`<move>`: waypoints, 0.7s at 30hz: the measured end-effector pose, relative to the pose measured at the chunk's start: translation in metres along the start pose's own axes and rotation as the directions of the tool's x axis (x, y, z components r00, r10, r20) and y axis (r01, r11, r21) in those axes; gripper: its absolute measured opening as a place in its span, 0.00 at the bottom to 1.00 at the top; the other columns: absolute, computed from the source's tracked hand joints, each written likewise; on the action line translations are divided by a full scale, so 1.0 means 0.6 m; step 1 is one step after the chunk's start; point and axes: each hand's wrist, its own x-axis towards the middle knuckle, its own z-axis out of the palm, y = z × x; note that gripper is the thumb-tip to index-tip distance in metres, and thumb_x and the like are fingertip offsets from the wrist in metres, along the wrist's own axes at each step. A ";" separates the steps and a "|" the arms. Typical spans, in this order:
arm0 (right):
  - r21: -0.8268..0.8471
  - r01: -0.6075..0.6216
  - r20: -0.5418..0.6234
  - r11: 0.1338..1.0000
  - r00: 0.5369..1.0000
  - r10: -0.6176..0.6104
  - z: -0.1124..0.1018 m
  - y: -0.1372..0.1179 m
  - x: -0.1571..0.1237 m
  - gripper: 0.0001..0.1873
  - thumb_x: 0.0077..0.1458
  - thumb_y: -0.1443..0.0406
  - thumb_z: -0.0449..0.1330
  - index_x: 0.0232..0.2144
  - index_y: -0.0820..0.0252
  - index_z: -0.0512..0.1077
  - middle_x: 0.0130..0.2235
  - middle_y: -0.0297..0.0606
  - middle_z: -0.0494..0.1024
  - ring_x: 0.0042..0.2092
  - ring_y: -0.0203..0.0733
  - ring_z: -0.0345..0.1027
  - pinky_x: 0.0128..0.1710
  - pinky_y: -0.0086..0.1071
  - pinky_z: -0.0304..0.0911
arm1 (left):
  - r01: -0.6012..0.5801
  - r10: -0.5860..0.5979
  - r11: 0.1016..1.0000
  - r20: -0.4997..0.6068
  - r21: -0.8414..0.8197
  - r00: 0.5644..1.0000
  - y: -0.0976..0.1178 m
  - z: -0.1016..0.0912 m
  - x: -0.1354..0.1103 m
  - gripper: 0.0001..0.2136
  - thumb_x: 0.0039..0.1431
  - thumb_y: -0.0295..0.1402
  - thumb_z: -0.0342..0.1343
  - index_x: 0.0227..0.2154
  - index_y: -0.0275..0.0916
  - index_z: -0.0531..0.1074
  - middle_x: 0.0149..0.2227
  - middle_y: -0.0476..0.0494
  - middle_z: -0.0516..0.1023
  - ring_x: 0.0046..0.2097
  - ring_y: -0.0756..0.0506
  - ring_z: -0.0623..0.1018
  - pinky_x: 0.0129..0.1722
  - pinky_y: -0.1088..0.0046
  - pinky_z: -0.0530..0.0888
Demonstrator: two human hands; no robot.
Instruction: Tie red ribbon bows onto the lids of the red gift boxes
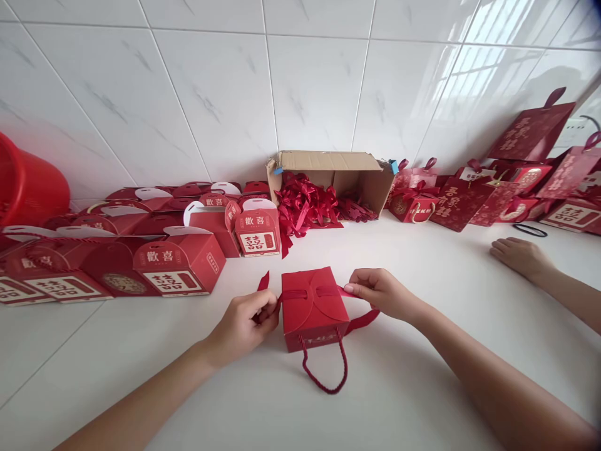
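A small red gift box [312,309] with a rope handle [323,373] stands on the white floor in front of me. A red ribbon [364,319] runs through slots in its closed top flaps. My left hand [246,324] is closed, pinching the ribbon's left end beside the box. My right hand [382,291] is closed too, pinching the ribbon's right part just past the box's top edge.
Rows of folded red boxes [181,263] lie to the left, near a red bucket [28,185]. An open cardboard carton [335,178] spills red ribbons by the tiled wall. More red boxes and bags [511,188] sit at right, where another person's hand [519,255] rests.
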 end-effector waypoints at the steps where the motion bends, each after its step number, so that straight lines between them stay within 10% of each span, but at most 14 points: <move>1: -0.028 0.007 -0.011 1.000 1.000 -0.007 -0.001 0.002 0.001 0.26 0.55 0.45 0.55 0.22 0.61 0.61 0.20 0.27 0.52 0.24 0.29 0.41 0.21 0.26 0.40 | 0.005 -0.005 1.000 0.009 0.008 1.000 -0.002 0.000 -0.002 0.10 0.53 0.21 0.46 0.22 0.39 0.55 0.21 0.57 0.56 0.24 0.55 0.56 0.21 0.82 0.57; 13: -0.102 0.039 0.004 0.994 0.999 -0.039 -0.023 0.010 -0.001 0.29 0.54 0.44 0.54 0.18 0.61 0.54 0.21 0.28 0.51 0.25 0.31 0.40 0.22 0.29 0.43 | -0.066 0.036 0.984 0.177 0.166 0.983 -0.021 -0.031 -0.005 0.11 0.50 0.21 0.43 0.21 0.40 0.47 0.20 0.56 0.50 0.22 0.54 0.52 0.20 0.79 0.54; 21: -0.116 0.083 0.029 0.990 0.996 -0.080 -0.030 -0.002 -0.007 0.30 0.57 0.46 0.53 0.17 0.61 0.52 0.20 0.28 0.48 0.24 0.30 0.39 0.22 0.29 0.39 | -0.163 0.209 0.940 -0.127 0.299 0.970 0.000 -0.069 -0.009 0.08 0.48 0.22 0.47 0.21 0.40 0.57 0.17 0.58 0.54 0.19 0.55 0.54 0.18 0.79 0.55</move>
